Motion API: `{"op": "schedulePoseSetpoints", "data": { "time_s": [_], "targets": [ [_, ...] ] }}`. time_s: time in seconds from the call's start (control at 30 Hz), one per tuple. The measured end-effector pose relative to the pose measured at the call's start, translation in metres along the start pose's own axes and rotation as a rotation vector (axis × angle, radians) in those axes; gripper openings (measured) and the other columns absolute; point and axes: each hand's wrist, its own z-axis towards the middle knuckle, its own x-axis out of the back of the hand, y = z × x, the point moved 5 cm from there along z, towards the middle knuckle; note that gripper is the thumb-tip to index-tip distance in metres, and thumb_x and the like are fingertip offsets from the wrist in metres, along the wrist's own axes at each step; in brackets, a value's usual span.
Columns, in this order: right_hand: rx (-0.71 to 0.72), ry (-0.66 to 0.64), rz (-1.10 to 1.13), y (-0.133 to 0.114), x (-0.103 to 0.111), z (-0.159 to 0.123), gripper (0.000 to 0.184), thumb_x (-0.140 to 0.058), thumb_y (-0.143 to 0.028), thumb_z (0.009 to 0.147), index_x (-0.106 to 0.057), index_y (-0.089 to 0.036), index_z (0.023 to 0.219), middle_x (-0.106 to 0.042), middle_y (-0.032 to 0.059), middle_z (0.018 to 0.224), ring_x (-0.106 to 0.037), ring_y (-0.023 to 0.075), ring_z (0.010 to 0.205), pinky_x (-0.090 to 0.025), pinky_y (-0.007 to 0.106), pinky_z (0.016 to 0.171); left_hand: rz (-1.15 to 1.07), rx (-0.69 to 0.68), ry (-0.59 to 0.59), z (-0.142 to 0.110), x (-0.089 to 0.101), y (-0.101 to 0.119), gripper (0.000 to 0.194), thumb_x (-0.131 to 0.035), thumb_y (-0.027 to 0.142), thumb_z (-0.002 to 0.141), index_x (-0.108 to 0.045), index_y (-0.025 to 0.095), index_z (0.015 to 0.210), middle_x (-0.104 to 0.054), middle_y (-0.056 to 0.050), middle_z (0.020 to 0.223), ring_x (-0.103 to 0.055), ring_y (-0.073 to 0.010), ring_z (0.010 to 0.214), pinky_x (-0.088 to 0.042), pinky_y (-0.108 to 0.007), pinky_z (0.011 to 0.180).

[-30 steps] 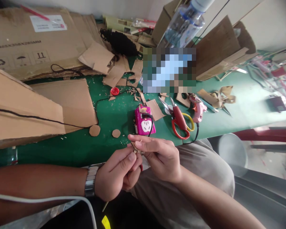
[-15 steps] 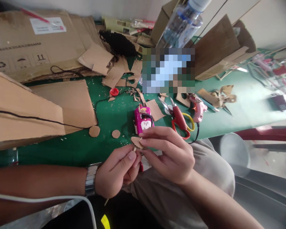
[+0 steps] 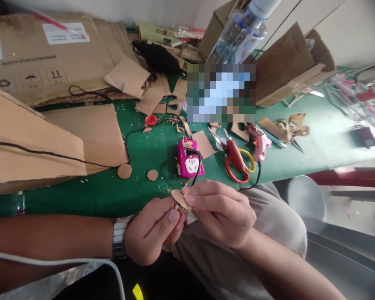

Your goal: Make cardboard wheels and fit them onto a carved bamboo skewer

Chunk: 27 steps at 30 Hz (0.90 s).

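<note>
My right hand [image 3: 225, 210] pinches a small cardboard disc [image 3: 179, 198] between thumb and fingers. The disc is tilted, and a short pale stub shows on its face by my fingertips. Close below it, my left hand [image 3: 154, 229] is closed on a thin wooden stick [image 3: 176, 206], whose pale tip comes out above the thumb at the disc's edge. Whether the tip goes into the disc I cannot tell. Something red, mostly hidden, shows behind the left fingers. On the green table lie two more cardboard discs [image 3: 124, 171], left of a pink power socket [image 3: 183, 160].
Right of the socket lie scissors [image 3: 234, 154] with red and yellow handles and a pink glue gun [image 3: 261, 143]. Cardboard scraps [image 3: 151, 98] and a red cap [image 3: 150, 120] lie farther back. Large cardboard [image 3: 96, 137] covers the left side; a water bottle [image 3: 237, 35] stands behind.
My right hand has shifted its grip to the right, so the disc's flat face now shows. It rose a little, then came down again. My left hand has stayed nearly in place.
</note>
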Motion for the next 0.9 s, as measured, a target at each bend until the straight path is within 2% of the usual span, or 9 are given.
{"op": "schedulePoseSetpoints", "data": {
  "time_s": [0.17,0.3,0.43,0.6,0.73,0.8,0.9],
  "targets": [
    [0.048,-0.036,-0.016,-0.002,0.004,0.004,0.031,-0.069,0.002,0.093,-0.078,-0.019,0.114,-0.085,0.0073,0.103,-0.084,0.0173,0.09,-0.071,0.025,0.079,-0.007,-0.056,-0.029,0.002,0.001,0.001,0.041,-0.04,0.042,0.113,-0.05,0.02,0.08,-0.043,0.004,0.06,-0.036,-0.0081,0.049,-0.03,-0.025,0.052],
    [0.07,-0.115,-0.091,-0.002,0.004,0.007,0.038,-0.074,0.001,0.091,-0.077,-0.015,0.126,-0.084,0.0115,0.119,-0.083,0.0204,0.105,-0.07,0.026,0.089,-0.012,-0.106,0.005,0.008,0.002,0.003,0.039,-0.039,0.038,0.114,-0.049,0.019,0.082,-0.043,0.006,0.059,-0.034,-0.0059,0.048,-0.033,-0.022,0.053],
    [0.005,-0.087,-0.071,0.0,0.002,0.003,0.05,-0.073,0.006,0.09,-0.076,-0.02,0.132,-0.082,0.0095,0.127,-0.082,0.0215,0.11,-0.071,0.028,0.091,-0.082,-0.058,0.032,0.01,0.001,0.003,0.04,-0.037,0.04,0.115,-0.046,0.02,0.082,-0.039,0.007,0.059,-0.03,-0.0048,0.047,-0.029,-0.019,0.049],
    [0.013,-0.069,0.018,0.004,-0.002,0.002,0.042,-0.067,0.003,0.095,-0.077,-0.021,0.127,-0.082,0.0085,0.126,-0.082,0.0186,0.109,-0.071,0.027,0.088,-0.214,0.0,0.016,0.006,-0.003,0.0,0.037,-0.038,0.044,0.114,-0.046,0.021,0.087,-0.033,0.01,0.055,-0.025,-0.0054,0.044,-0.023,-0.018,0.044],
    [0.021,-0.075,0.11,0.008,-0.004,0.002,0.036,-0.067,0.001,0.097,-0.078,-0.021,0.123,-0.083,0.0089,0.125,-0.083,0.0188,0.108,-0.07,0.026,0.087,-0.235,0.023,-0.018,0.005,-0.004,-0.003,0.038,-0.039,0.047,0.114,-0.046,0.021,0.086,-0.034,0.009,0.055,-0.025,-0.0053,0.044,-0.022,-0.018,0.043],
    [-0.001,-0.067,0.09,0.008,-0.006,0.0,0.039,-0.066,0.001,0.096,-0.077,-0.022,0.126,-0.083,0.0078,0.125,-0.082,0.0195,0.109,-0.071,0.026,0.086,-0.232,0.034,-0.011,0.006,-0.004,-0.002,0.039,-0.04,0.047,0.113,-0.046,0.021,0.086,-0.034,0.009,0.053,-0.025,-0.0052,0.043,-0.021,-0.018,0.043],
    [-0.08,-0.023,-0.053,0.006,-0.006,-0.004,0.046,-0.066,0.002,0.095,-0.075,-0.025,0.131,-0.082,0.0064,0.125,-0.083,0.0207,0.107,-0.072,0.027,0.085,-0.26,0.078,0.044,0.01,-0.002,-0.003,0.039,-0.041,0.049,0.113,-0.045,0.021,0.086,-0.034,0.01,0.051,-0.024,-0.0057,0.042,-0.019,-0.017,0.041]
  ]
}}
